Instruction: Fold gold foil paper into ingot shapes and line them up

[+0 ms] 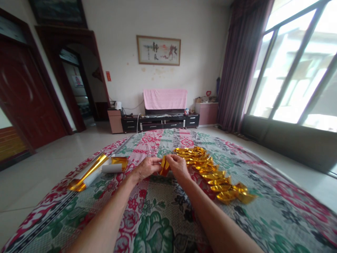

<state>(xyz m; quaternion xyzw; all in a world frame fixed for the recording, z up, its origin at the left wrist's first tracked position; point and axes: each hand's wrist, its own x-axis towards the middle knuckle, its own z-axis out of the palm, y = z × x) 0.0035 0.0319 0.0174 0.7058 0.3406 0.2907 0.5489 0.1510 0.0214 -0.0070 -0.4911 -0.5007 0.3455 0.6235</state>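
Observation:
A small piece of gold foil paper (164,166) is held upright between both hands over the middle of the patterned cloth. My left hand (148,168) pinches its left edge. The fingers of my right hand (178,165) are closed on its upper right side. Just right of my right hand, several folded gold foil pieces (219,182) lie in a row running toward the front right. On the left lie curled gold foil sheets (92,172) with white backs, and a smaller curled sheet (114,168) beside them.
The flowered cloth (154,230) covers a broad surface under everything. Beyond it stand a low black cabinet (163,123) with a pink cloth (165,99) above, and a pink side cabinet (207,114). A purple curtain (237,66) and window are at the right.

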